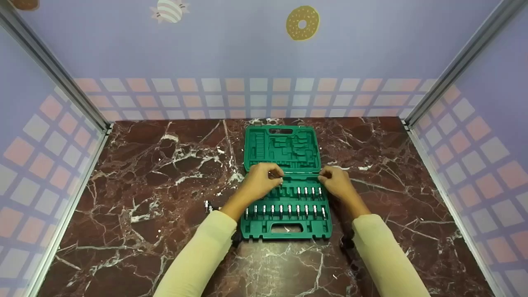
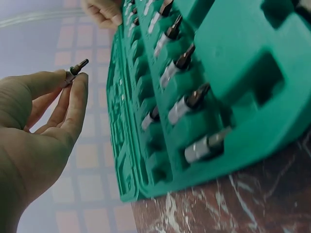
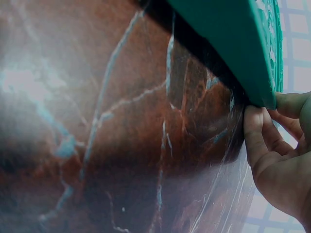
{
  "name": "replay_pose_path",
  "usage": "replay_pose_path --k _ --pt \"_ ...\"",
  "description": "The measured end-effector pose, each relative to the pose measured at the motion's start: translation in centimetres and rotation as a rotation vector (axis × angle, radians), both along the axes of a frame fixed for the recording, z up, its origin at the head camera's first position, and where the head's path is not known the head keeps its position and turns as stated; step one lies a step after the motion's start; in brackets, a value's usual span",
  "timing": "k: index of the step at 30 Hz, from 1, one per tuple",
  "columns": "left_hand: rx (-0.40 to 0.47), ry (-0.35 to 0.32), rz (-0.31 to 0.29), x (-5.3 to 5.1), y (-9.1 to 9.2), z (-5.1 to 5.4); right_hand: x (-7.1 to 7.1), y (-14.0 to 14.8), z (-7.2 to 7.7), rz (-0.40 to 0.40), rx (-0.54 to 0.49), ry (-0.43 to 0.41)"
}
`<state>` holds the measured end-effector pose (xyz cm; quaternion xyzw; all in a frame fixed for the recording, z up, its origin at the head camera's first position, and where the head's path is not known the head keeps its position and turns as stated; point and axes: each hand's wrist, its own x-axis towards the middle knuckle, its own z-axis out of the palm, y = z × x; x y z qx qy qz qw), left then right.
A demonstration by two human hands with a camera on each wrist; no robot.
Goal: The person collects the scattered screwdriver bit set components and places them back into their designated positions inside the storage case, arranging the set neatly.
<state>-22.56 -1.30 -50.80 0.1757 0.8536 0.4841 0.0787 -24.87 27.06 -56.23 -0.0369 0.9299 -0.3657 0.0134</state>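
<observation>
An open green tool case [image 1: 255,234] lies on the table, its moulded lid [image 1: 284,164] folded back toward the wall. Between thumb and fingers, my left hand [image 1: 260,180] pinches a small bit socket [image 2: 74,72] with a dark tip, held above the case's tray. Its dark tip points away from the fingers. At the right side, near the hinge, my right hand [image 1: 339,182] grips the case's edge with thumb and fingertips [image 3: 253,116]. Several bit sockets [image 1: 289,209] fill the front row; a few more [image 1: 306,191] sit at the right of the row behind.
Left of the case, partly behind the left forearm, lie small silver metal pieces [image 1: 207,205]. The dark red marble table [image 1: 156,222] is bounded by a patterned back wall [image 1: 231,49] and side walls.
</observation>
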Motion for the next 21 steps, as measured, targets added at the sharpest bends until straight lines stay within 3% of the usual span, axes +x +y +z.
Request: replay_pose_path --k 9,21 --pt "-0.102 -0.049 -0.040 -0.4 2.5 -0.7 0.0 0.0 -0.1 0.001 0.005 0.004" --pt "-0.218 -0.006 -0.098 -0.5 4.3 -1.7 0.0 0.0 -0.2 -0.003 -0.005 0.005"
